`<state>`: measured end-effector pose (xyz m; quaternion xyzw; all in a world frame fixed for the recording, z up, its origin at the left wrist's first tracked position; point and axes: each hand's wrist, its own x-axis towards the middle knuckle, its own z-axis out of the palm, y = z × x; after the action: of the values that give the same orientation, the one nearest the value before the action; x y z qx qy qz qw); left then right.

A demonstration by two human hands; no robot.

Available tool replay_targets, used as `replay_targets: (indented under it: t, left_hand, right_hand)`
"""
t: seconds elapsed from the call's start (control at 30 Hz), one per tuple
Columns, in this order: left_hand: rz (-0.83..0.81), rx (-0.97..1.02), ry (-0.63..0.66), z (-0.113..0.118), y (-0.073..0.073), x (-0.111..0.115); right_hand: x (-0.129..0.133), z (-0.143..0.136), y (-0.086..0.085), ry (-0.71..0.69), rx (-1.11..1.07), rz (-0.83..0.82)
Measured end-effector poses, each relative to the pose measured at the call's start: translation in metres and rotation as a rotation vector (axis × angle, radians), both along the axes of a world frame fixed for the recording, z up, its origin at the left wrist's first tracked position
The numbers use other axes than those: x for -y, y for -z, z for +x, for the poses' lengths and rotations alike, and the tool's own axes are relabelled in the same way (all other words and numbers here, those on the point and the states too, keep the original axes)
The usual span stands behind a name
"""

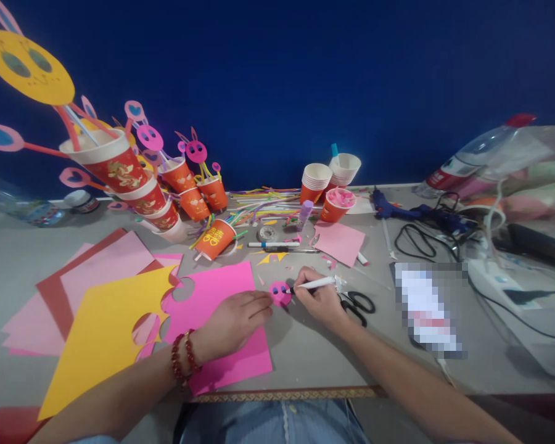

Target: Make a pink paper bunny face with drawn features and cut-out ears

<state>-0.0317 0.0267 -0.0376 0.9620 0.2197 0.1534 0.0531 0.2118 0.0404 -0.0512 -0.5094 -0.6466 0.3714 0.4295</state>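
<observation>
Gripping a slim white marker pen (317,283), the right hand (318,301) sets its dark tip against the small round pink paper face (280,294), which lies on the grey tabletop (314,364) between the two hands. Two dark blue eyes already show on the face. The left hand (240,316), with red beaded bracelets (184,357) at the wrist, is released, palm down and fingers stretched out; its fingertips reach the left edge of the face.

Under the left hand lies a bright pink paper sheet (254,364) with rounded cut-outs, partly covered on its left by a yellow paper sheet (92,333). Just beside the right hand are black-handled scissors (361,302), their blades hidden by the hand. Beyond the face sit yellow paper scraps (276,258), a white pen with a blue band (274,245), a roll of clear tape (267,233), a purple glue stick (305,214) and a light pink paper square (340,242).

Farther back on the left, red paper cups (120,169) hold paper figures on straws, one with a large yellow face (29,68). Near the middle, an orange-red paper cup with yellow lettering (215,239) lies tilted.
</observation>
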Motion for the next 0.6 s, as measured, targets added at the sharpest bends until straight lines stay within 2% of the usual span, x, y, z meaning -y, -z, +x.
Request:
replay_targets:
  t: [0.23, 0.6]
  left_hand:
    - [0.005, -0.016, 0.002, 0.0000, 0.0011, 0.0004]
    - [-0.013, -0.011, -0.001, 0.0002, -0.0002, -0.0002]
  right_hand:
    - [-0.0002, -0.0018, -0.0039, 0.066, -0.054, -0.001]
    - [-0.0007, -0.0014, -0.0021, 0.027, -0.031, 0.012]
